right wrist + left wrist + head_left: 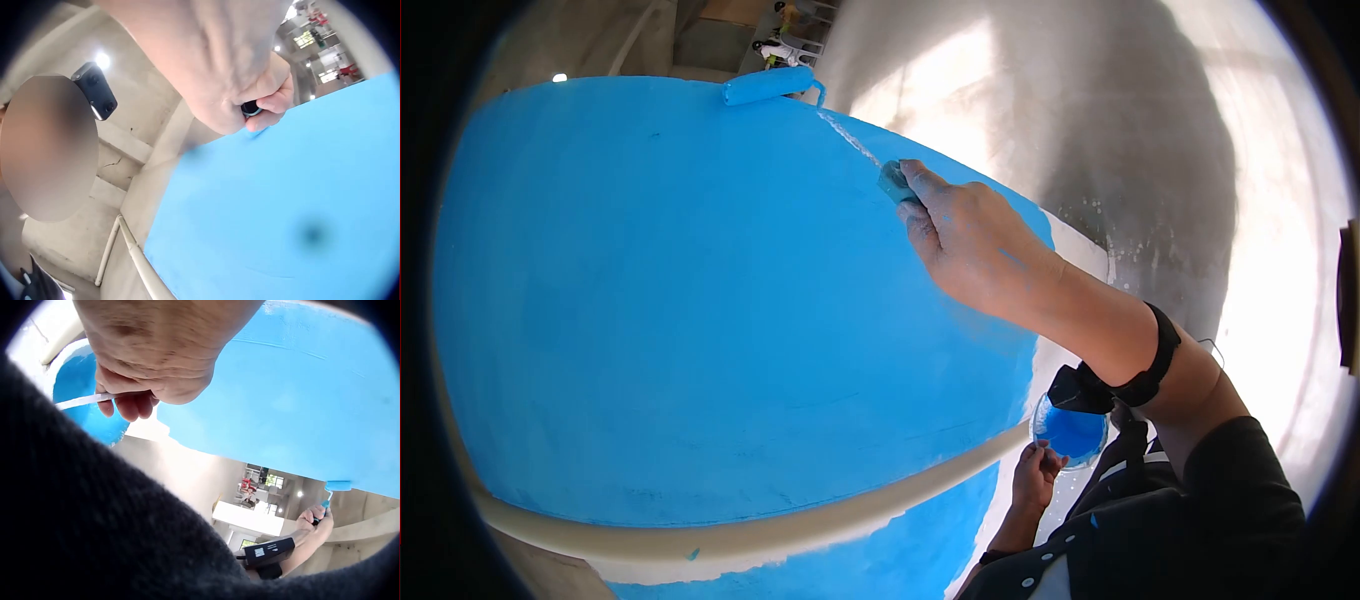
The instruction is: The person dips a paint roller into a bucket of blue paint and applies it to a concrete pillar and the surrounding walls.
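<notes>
My right hand (975,235) grips the handle of a paint roller (768,86), its arm stretched out forward. The blue-coated roller sleeve lies at the far upper edge of a large curved surface (700,270) painted blue. In the right wrist view the dark butt of the roller handle (252,108) shows between curled fingers. Low near my body, my left hand (1035,478) holds a bucket of blue paint (1072,432). The left wrist view shows its fingers curled round the bucket's thin white handle (84,400).
A pale rounded band (750,540) crosses the lower part of the blue surface, with unpainted white patches beside it. Beyond the right edge lies a grey floor (1140,120) with bright sunlit areas. People (776,50) are in the background near the top.
</notes>
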Motion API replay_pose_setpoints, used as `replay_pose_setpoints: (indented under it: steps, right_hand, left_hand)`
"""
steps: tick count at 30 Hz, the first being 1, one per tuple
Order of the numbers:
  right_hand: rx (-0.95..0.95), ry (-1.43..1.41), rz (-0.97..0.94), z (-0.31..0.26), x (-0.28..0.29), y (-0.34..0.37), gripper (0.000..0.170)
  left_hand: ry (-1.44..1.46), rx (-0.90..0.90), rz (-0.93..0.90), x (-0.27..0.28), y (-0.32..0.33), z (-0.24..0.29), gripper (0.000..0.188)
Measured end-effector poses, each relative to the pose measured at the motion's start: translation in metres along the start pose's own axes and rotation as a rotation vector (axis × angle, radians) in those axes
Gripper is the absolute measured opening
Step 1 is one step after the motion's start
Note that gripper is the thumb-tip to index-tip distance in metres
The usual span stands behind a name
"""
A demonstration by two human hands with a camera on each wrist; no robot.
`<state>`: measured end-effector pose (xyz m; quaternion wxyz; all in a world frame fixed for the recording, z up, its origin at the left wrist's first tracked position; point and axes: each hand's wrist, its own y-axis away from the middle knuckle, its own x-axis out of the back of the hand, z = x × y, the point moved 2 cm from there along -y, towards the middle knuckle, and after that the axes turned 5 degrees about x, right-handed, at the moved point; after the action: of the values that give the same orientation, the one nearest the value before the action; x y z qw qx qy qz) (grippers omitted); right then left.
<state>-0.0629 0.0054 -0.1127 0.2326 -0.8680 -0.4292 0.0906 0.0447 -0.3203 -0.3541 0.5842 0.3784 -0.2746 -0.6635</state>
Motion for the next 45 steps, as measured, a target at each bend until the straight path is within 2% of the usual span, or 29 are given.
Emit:
replay_pose_setpoints:
  steps: [4,11,14,16,20,22,25,29,32,34,37,40,43,45]
  right_hand:
    - [-0.012,0.134,-0.060,-0.002,-0.003,0.029,0.040]
    - [0.001,0.036,0.008,0.005,0.013,-0.012,0.041]
    - [0.008,0.118,-0.059,0.002,0.019,0.004,0.040]
    - [-0.067,0.133,-0.188,0.000,0.019,0.017,0.029]
    - [0.006,0.102,-0.058,-0.008,0.027,-0.016,0.038]
    - [-0.021,0.132,-0.166,-0.010,0.029,-0.017,0.037]
    - [-0.060,0.231,-0.231,-0.005,0.024,0.026,0.039]
    - [0.073,0.127,-0.105,-0.009,0.021,0.025,0.039]
    - [0.104,0.120,-0.098,-0.020,0.025,-0.013,0.038]
    - [0.113,0.034,-0.006,-0.026,0.030,-0.040,0.038]
    - [0.119,0.040,-0.091,-0.028,0.038,-0.062,0.033]
    - [0.041,0.171,-0.108,-0.028,0.036,-0.029,0.039]
    - [0.123,0.132,-0.077,-0.027,0.031,-0.009,0.039]
    - [0.173,0.136,-0.031,-0.028,0.028,-0.028,0.039]
  left_hand:
    - [0.037,0.005,-0.027,0.001,-0.005,0.000,0.011]
    - [0.027,-0.001,-0.027,-0.006,-0.003,0.002,0.010]
    - [0.000,0.008,0.020,-0.011,-0.001,0.006,0.010]
    - [0.004,0.006,-0.003,-0.015,-0.001,0.007,0.010]
    - [0.000,0.018,-0.020,-0.016,0.002,0.009,0.010]
    - [-0.012,0.017,-0.003,-0.019,0.003,0.011,0.010]
    - [-0.023,0.009,-0.017,-0.015,-0.005,0.008,0.011]
    - [-0.015,0.005,-0.072,-0.013,-0.004,0.006,0.012]
    - [-0.009,-0.003,-0.031,-0.016,-0.001,0.008,0.013]
    - [-0.013,-0.033,-0.028,-0.019,0.003,0.008,0.013]
    - [0.001,-0.033,-0.007,-0.023,0.004,0.009,0.013]
    - [0.006,-0.029,-0.021,-0.021,-0.002,0.006,0.013]
    - [0.026,-0.026,-0.023,-0.016,-0.004,0.002,0.012]
    - [0.040,-0.037,-0.075,-0.014,-0.009,0.002,0.012]
